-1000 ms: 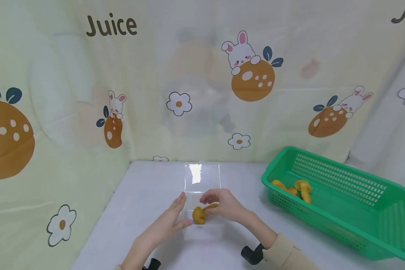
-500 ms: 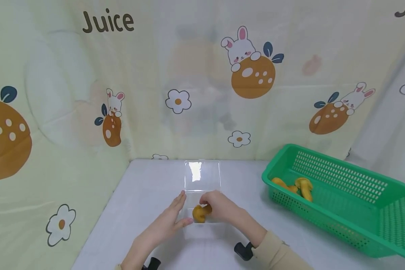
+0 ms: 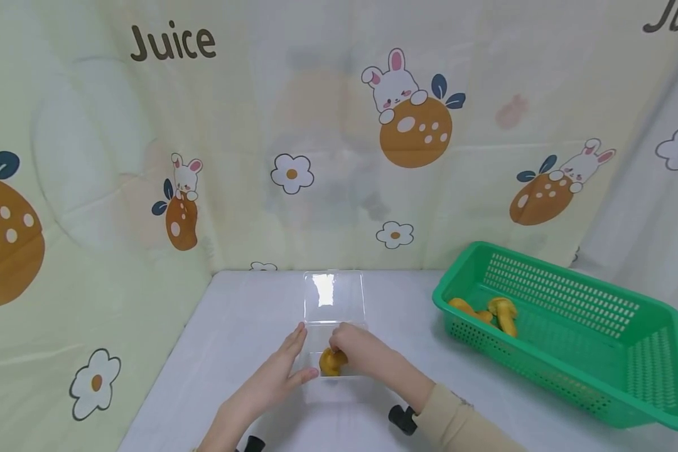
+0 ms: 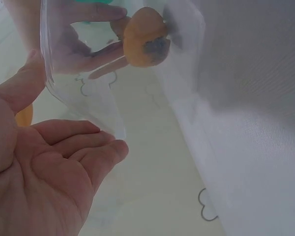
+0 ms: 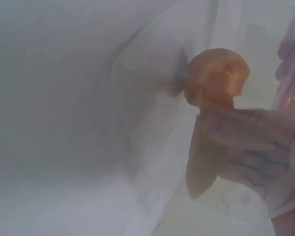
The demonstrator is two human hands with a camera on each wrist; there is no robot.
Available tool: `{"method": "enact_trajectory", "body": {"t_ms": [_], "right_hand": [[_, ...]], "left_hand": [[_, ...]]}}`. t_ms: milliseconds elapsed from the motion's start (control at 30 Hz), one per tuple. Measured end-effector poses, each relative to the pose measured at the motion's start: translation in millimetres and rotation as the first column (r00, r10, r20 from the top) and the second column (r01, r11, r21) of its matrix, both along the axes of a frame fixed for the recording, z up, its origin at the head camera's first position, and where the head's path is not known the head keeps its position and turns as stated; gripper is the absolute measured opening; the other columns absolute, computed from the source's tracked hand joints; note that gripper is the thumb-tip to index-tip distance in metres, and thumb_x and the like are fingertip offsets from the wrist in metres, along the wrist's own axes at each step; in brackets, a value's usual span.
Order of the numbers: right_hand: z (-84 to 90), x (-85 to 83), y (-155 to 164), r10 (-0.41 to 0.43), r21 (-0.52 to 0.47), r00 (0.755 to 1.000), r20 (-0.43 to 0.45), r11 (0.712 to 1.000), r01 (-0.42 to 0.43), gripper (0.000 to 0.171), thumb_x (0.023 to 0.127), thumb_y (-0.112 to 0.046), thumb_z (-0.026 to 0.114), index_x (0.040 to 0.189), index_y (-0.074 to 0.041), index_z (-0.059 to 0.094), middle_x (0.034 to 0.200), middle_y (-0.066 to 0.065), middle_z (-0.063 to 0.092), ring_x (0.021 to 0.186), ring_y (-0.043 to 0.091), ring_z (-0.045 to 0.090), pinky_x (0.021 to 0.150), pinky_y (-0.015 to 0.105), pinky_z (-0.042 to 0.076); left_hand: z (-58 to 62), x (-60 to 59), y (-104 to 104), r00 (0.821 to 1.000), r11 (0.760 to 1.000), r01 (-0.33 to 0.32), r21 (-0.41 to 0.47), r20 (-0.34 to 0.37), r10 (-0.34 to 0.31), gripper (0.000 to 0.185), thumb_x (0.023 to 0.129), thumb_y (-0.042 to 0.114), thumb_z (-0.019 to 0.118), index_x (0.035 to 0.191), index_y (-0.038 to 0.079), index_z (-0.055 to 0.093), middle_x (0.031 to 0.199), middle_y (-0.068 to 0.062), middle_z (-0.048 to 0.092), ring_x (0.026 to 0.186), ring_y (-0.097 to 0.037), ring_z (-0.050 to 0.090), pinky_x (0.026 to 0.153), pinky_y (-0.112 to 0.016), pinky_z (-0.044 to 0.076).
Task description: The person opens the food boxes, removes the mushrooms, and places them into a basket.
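Overall, white table (image 3: 248, 326) w/ bunny-print backdrop (image 3: 316, 125); left hand (image 3: 271, 383) flat-fingered beside clear box (image 3: 333, 301), right hand (image 3: 356, 351) pinching mushroom (image 3: 330, 363).

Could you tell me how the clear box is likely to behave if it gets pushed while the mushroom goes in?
The clear box looks thin-walled, so it probably flexes and weighs little. It would likely slide on the smooth table; the left hand rests flat against its side, seemingly steadying it. The right hand holds the mushroom inside.

"Juice" is printed on the backdrop cloth (image 3: 328, 157)
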State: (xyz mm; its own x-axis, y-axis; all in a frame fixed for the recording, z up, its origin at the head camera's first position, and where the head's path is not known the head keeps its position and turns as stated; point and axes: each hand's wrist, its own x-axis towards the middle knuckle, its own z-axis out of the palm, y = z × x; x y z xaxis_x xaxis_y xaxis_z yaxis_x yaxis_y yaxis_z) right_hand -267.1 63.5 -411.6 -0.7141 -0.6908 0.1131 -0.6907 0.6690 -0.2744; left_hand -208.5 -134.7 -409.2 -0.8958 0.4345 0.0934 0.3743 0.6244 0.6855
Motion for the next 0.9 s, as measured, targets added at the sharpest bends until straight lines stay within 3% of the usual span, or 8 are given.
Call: {"method": "enact_trajectory", "body": {"t_ms": [100, 267, 400, 633, 767, 900], "right_hand": [[-2.1, -2.8, 4, 0.034, -0.041, 0.999, 0.025, 0.999, -0.033, 0.012, 0.074, 0.006, 0.073, 0.081, -0.004, 0.070, 0.073, -0.004, 0.058, 0.067, 0.008, 0.047, 0.062, 0.014, 0.045], [-2.7, -4.5, 12, 0.078, -0.237, 0.992, 0.097, 0.970, -0.053, 0.018, 0.074, 0.011, 0.066, 0.085, -0.003, 0.069, 0.079, -0.003, 0.061, 0.071, 0.008, 0.050, 0.063, 0.016, 0.047], [-1.9, -4.8, 19, 0.104, -0.401, 0.986, 0.132, 0.915, -0.043, 0.019, 0.076, 0.011, 0.063, 0.088, -0.003, 0.068, 0.084, -0.001, 0.064, 0.074, 0.010, 0.055, 0.067, 0.020, 0.051], [3.5, -1.6, 35, 0.109, -0.567, 0.966, 0.233, 0.823, 0.044, 0.022, 0.081, 0.007, 0.064, 0.098, -0.007, 0.069, 0.093, -0.001, 0.066, 0.082, 0.014, 0.059, 0.082, 0.033, 0.051], [19.4, 5.6, 43, 0.129, -0.665, 0.961, 0.246, 0.743, 0.070, 0.022, 0.081, 0.009, 0.062, 0.101, 0.001, 0.067, 0.096, 0.009, 0.067, 0.086, 0.021, 0.061, 0.084, 0.033, 0.051], [37.7, 11.4, 51, 0.110, -0.735, 0.971, 0.212, 0.673, 0.084, 0.022, 0.080, 0.013, 0.061, 0.101, 0.006, 0.066, 0.096, 0.015, 0.065, 0.088, 0.027, 0.060, 0.084, 0.030, 0.051]], "left_hand": [[-0.2, -0.6, 1, 1.000, 1.000, 0.002, 0.000, 0.004, -0.002, 0.078, 0.090, 0.034, 0.060, 0.145, -0.003, 0.019, 0.152, -0.015, 0.011, 0.136, -0.034, 0.014, 0.106, -0.050, 0.022], [-0.5, -0.4, 2, 1.000, 1.000, -0.002, -0.004, 0.004, 0.002, 0.078, 0.090, 0.034, 0.059, 0.145, -0.002, 0.018, 0.152, -0.014, 0.011, 0.137, -0.033, 0.013, 0.106, -0.050, 0.021], [0.2, -0.5, 3, 1.000, 1.000, -0.006, -0.003, -0.002, 0.006, 0.077, 0.090, 0.033, 0.060, 0.145, -0.002, 0.019, 0.152, -0.014, 0.011, 0.136, -0.033, 0.014, 0.106, -0.051, 0.021], [0.6, -0.7, 3, 1.000, 1.000, -0.011, -0.021, -0.008, 0.011, 0.080, 0.089, 0.039, 0.059, 0.145, -0.002, 0.019, 0.151, -0.016, 0.014, 0.136, -0.033, 0.015, 0.106, -0.051, 0.022], [1.1, 0.2, 2, 1.000, 1.000, -0.014, -0.019, -0.012, 0.013, 0.080, 0.089, 0.038, 0.059, 0.145, -0.003, 0.020, 0.151, -0.016, 0.014, 0.136, -0.033, 0.014, 0.107, -0.050, 0.021], [2.1, 0.4, 2, 1.000, 1.000, -0.012, -0.017, -0.022, 0.012, 0.078, 0.089, 0.035, 0.060, 0.144, -0.004, 0.020, 0.151, -0.018, 0.015, 0.136, -0.034, 0.015, 0.106, -0.051, 0.020]]}}
